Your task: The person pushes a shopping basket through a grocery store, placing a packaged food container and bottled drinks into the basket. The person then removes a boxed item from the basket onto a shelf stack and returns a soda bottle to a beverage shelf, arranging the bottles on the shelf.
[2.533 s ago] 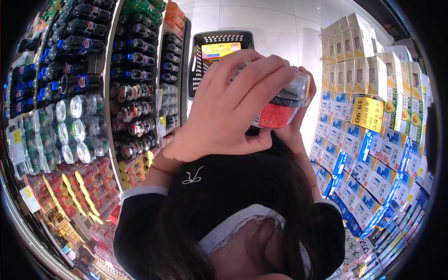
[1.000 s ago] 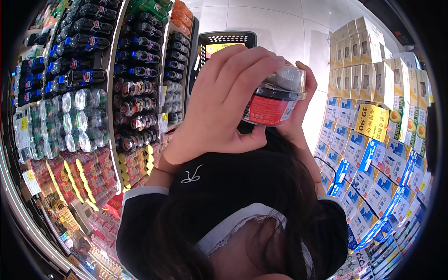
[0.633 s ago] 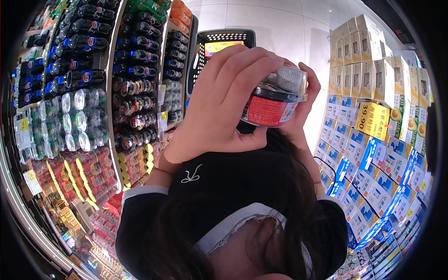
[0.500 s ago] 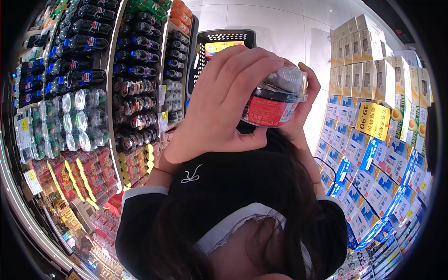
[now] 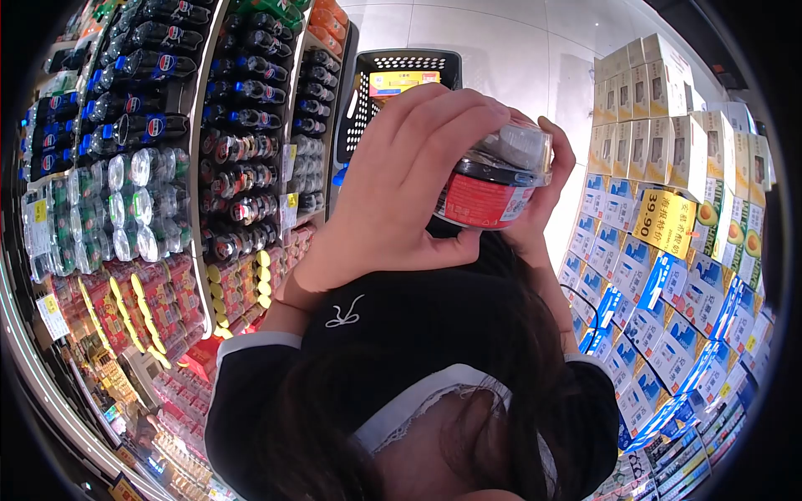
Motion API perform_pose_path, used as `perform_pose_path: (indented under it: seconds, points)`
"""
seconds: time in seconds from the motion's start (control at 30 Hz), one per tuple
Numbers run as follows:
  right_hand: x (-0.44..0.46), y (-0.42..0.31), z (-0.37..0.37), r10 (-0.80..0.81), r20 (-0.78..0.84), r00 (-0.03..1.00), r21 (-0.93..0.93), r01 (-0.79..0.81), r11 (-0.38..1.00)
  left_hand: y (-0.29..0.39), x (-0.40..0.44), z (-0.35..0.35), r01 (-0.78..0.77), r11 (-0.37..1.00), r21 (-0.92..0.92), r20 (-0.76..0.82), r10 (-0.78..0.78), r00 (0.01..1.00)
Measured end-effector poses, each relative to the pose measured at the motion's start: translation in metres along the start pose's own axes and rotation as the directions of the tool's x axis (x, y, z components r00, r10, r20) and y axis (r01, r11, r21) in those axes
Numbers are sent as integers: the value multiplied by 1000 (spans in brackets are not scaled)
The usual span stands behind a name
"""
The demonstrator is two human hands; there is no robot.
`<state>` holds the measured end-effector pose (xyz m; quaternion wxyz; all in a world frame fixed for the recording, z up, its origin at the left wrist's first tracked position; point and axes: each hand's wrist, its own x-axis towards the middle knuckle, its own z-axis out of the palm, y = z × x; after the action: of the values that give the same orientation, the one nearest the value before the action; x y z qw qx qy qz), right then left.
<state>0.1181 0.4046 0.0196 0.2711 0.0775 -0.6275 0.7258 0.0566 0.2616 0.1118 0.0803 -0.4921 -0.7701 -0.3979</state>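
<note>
L hand wraps the red tub, R hand at its far side, so it's prob. braced both ways (R contact part-hidden), held up btwn black top & basket.

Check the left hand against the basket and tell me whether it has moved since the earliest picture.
Yes, slightly left: the fingertips of the left hand, on the tub, now appear closer to the right rim of the basket.
</note>
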Motion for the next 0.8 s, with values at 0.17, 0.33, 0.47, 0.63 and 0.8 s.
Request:
perform_pose_path:
  seconds: [0.17, 0.33, 0.47, 0.63, 0.8]
  points:
    - [4, 2, 5, -41, 10, 999, 6, 41, 999, 2, 1, -5, 17, 1000, -10, -38, -17, 999]
    - [6, -1, 10, -76, 16, 997, -5, 76, 997, 2, 1, -11, 0, 1000, -1, -25, -1, 1000]
    - [5, 0, 16, -27, 1, 1000, -25, 27, 999, -2, -3, -16, 4, 1000, 7, -19, -4, 1000]
    - [6, 3, 22, -10, 48, 999, -16, 11, 1000, -10, -15, -20, 57, 998, -18, -54, -58, 997]
    - [21, -12, 35, -115, 153, 982, -400, 168, 901, -22, -43, -27, 263, 909, -324, -111, -312, 943]
